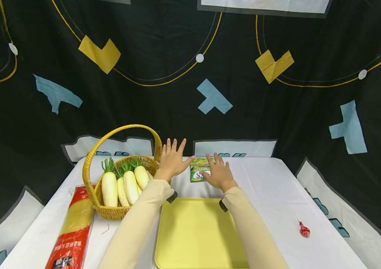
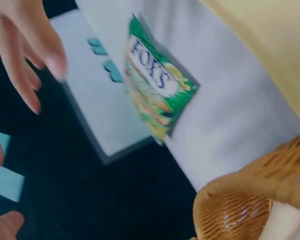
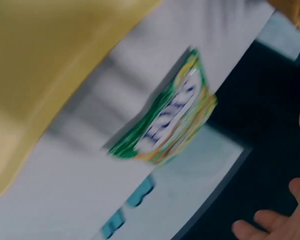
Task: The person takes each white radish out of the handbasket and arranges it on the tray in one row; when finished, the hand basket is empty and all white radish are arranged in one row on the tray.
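Observation:
Both hands are raised with fingers spread, and neither holds anything. In the head view the left hand [image 1: 173, 160] is just right of the basket, and the right hand [image 1: 220, 174] overlaps the right part of a green Fox's candy bag [image 1: 197, 172]. That bag lies at the back of the white table. The left wrist view shows the bag [image 2: 155, 80] apart from the fingers, with the basket's rim [image 2: 240, 182] at lower right. From the right wrist the bag [image 3: 170, 115] looks slightly blurred, and the fingers [image 3: 275, 220] are away from it.
A yellow tray [image 1: 200, 235] lies under the forearms. To the left stands a wicker basket [image 1: 110, 213] with several white radishes [image 1: 130, 186]. Beside it is a long red and yellow package [image 1: 71, 231]. A red lollipop [image 1: 304, 231] lies at right. Black cloth [image 1: 163, 108] hangs behind.

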Demonstrator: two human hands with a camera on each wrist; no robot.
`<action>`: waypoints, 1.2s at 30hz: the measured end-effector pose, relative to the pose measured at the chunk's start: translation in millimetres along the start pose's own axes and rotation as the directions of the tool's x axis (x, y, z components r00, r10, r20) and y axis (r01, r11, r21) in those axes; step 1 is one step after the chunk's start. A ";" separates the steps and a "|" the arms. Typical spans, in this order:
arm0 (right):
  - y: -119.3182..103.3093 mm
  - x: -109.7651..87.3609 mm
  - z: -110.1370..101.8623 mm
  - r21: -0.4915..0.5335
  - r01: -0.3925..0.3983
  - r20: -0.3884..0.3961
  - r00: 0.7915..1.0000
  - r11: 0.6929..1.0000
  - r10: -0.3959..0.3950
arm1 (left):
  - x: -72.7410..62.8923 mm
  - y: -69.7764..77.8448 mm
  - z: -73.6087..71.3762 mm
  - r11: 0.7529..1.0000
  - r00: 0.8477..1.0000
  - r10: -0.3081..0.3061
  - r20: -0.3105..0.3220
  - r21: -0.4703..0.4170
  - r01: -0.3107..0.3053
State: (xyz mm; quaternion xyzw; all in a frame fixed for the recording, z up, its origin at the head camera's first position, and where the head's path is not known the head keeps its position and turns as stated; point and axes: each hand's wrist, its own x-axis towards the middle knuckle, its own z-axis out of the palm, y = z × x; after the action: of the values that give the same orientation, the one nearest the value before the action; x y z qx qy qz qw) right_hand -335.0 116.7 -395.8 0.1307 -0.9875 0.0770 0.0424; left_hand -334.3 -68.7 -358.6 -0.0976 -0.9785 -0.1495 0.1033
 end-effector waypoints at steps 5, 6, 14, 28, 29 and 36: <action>-27.6 -0.7 0.9 0.049 0.098 -0.048 0.994 0.994 -0.095 | -27.7 -10.5 -5.0 1.000 0.996 0.011 -0.093 -0.024 -0.014; -34.0 -1.4 0.7 0.057 0.120 -0.050 0.992 0.991 -0.118 | -35.4 -13.9 -4.4 0.999 0.993 0.002 -0.122 -0.034 -0.006; -82.0 -6.4 0.5 0.161 0.277 -0.069 0.961 0.947 -0.269 | -100.3 -48.5 6.6 0.978 0.928 -0.183 -0.323 -0.152 0.140; -141.7 -3.8 31.5 0.549 0.313 -0.037 0.935 0.775 -0.352 | -177.9 -88.6 47.5 0.819 0.664 -0.569 -0.486 -0.412 0.401; -144.3 -2.9 33.5 0.570 0.306 -0.030 0.935 0.762 -0.353 | -179.9 -88.8 50.7 0.805 0.651 -0.589 -0.478 -0.424 0.416; -152.6 1.4 44.4 0.591 0.263 0.000 0.945 0.762 -0.327 | -185.2 -88.9 62.6 0.678 0.626 -0.712 -0.318 -0.544 0.495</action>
State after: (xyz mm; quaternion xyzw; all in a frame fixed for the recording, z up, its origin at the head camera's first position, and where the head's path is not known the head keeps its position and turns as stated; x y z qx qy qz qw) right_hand -298.8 -36.4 -417.8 0.2949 -0.8836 0.3617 -0.0391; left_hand -187.2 -162.0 -484.2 0.2685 -0.8342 -0.3948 0.2759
